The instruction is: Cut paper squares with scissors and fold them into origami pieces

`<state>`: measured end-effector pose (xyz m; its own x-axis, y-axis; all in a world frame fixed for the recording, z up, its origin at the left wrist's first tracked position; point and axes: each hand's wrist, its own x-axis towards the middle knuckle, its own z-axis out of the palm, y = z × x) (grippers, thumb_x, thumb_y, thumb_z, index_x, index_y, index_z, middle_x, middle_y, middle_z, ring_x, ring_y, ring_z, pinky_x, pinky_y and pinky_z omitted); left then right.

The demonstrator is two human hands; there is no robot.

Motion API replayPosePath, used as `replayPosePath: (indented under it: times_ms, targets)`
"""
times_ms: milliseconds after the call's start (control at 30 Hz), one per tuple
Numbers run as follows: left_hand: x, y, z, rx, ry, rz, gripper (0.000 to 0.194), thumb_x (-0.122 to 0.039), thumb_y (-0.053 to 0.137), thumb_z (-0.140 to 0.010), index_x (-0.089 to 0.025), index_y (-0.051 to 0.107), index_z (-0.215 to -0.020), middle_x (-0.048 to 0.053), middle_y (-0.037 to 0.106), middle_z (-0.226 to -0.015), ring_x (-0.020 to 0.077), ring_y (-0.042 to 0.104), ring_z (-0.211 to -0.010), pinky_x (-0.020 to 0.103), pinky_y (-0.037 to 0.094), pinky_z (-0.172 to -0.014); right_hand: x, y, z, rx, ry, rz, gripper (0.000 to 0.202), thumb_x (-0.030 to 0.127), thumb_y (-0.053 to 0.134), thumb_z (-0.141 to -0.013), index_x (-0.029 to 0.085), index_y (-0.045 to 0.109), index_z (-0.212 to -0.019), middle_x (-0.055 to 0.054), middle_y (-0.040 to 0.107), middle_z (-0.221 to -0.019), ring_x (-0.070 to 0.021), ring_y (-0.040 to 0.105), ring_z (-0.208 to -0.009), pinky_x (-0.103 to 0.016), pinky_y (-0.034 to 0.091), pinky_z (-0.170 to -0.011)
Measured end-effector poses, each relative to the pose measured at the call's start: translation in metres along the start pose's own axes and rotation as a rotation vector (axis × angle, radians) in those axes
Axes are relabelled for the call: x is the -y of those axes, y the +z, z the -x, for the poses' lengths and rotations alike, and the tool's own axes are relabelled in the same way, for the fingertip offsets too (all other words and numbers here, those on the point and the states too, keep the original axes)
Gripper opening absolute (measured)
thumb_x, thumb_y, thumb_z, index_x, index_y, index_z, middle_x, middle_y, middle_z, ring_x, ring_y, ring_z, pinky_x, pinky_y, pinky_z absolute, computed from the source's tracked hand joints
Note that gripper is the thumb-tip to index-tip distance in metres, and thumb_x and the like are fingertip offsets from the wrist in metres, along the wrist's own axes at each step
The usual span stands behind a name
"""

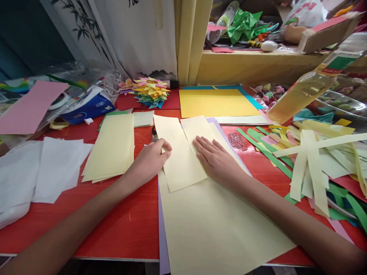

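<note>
My left hand (153,160) pinches the left edge of a cream paper rectangle (183,168). That rectangle lies slightly askew on a large cream sheet (223,225). Flat on the paper, with fingers stretched out, my right hand (213,156) presses on a second cream piece (199,126), which the first one partly overlaps. Purple paper (163,233) shows from beneath the large sheet. Just beyond my left hand, a dark object (154,133) is mostly covered by the paper, so I cannot tell its kind.
Left of my arm lie a stack of cream rectangles (110,149) and white tissues (59,168). On the right are loose paper strips (312,164) and a tilted bottle (304,88). Yellow paper (210,103) and a folded-paper pile (151,91) sit at the back of the red table (123,225).
</note>
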<state>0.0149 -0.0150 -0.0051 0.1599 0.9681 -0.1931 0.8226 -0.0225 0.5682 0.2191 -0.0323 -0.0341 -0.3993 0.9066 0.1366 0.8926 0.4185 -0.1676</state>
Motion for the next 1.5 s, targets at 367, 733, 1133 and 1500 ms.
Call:
replayPosePath:
  times_ms: [367, 733, 1133, 1500]
  targets:
    - [-0.006, 0.002, 0.005, 0.024, -0.010, 0.012, 0.018, -0.037, 0.041, -0.081, -0.024, 0.053, -0.085, -0.001, 0.048, -0.065, 0.0128, 0.044, -0.052, 0.024, 0.030, -0.046, 0.003, 0.000, -0.001, 0.073, 0.038, 0.038, 0.050, 0.029, 0.014, -0.094, 0.012, 0.026, -0.140, -0.006, 0.023, -0.146, -0.0189, 0.019, -0.135, -0.045, 0.018, -0.108]
    - [-0.005, 0.005, 0.008, 0.021, -0.043, 0.026, 0.019, -0.037, 0.041, -0.081, -0.023, 0.054, -0.086, 0.001, 0.049, -0.072, 0.0127, 0.045, -0.053, 0.024, 0.032, -0.048, 0.005, -0.001, 0.000, 0.064, 0.053, 0.040, 0.050, 0.029, 0.014, -0.094, 0.014, 0.028, -0.139, -0.006, 0.024, -0.146, -0.0187, 0.019, -0.135, -0.045, 0.017, -0.108]
    - [-0.006, 0.003, 0.010, 0.016, -0.069, 0.025, 0.015, -0.035, 0.043, -0.080, -0.025, 0.053, -0.084, -0.001, 0.048, -0.068, 0.0123, 0.044, -0.054, 0.024, 0.031, -0.048, 0.005, -0.001, -0.001, 0.065, 0.064, 0.048, 0.050, 0.029, 0.015, -0.094, 0.013, 0.028, -0.139, -0.005, 0.023, -0.146, -0.0181, 0.019, -0.135, -0.045, 0.017, -0.109]
    - [-0.003, 0.001, 0.011, 0.025, -0.067, 0.031, 0.017, -0.037, 0.041, -0.080, -0.025, 0.053, -0.084, -0.002, 0.048, -0.066, 0.0129, 0.043, -0.055, 0.025, 0.030, -0.049, 0.005, 0.002, -0.001, 0.061, 0.069, 0.059, 0.050, 0.028, 0.015, -0.094, 0.013, 0.028, -0.139, -0.004, 0.022, -0.146, -0.0184, 0.019, -0.135, -0.044, 0.016, -0.109]
